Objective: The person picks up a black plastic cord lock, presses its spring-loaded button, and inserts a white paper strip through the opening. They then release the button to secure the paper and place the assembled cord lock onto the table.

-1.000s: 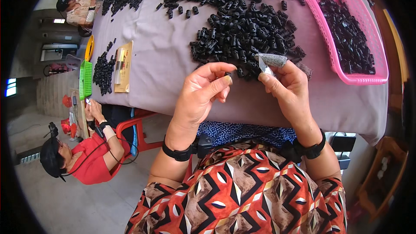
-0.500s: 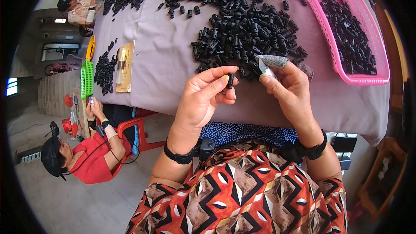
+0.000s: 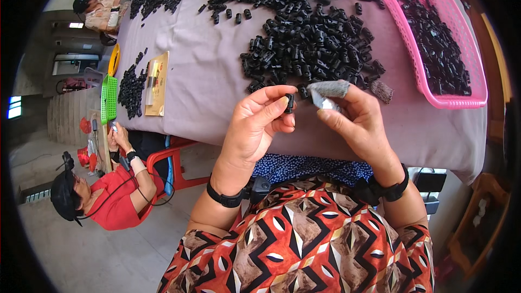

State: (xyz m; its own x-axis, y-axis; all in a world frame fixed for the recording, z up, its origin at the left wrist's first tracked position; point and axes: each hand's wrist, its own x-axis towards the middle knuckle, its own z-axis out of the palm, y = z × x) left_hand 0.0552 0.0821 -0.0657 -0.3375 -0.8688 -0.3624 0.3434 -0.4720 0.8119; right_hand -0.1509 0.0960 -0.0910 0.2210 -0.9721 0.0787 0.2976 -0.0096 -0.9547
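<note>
Between the thumb and fingers of my left hand [image 3: 259, 116] a small black plastic cord lock [image 3: 290, 103] is held upright. My right hand [image 3: 358, 116], a little to its right, pinches a thin shiny metal piece [image 3: 325, 103] that looks like a blade. A grey cloth cover [image 3: 332, 88] wraps the index finger of that hand. The metal piece points toward the cord lock, with a gap between them. Just beyond both hands spreads a big heap of similar black cord locks [image 3: 309, 43].
A pink basket [image 3: 450, 101] with many black pieces stands at the right. A grey cloth scrap [image 3: 382, 91] lies by the heap. At the left are a small pile [image 3: 132, 89], a tan packet [image 3: 156, 97] and a green basket [image 3: 109, 97]. Two people sit along the left side.
My right hand has moved left with the metal piece, nearer to the cord lock, uncovering the grey scrap. My left hand has hardly moved and keeps its hold.
</note>
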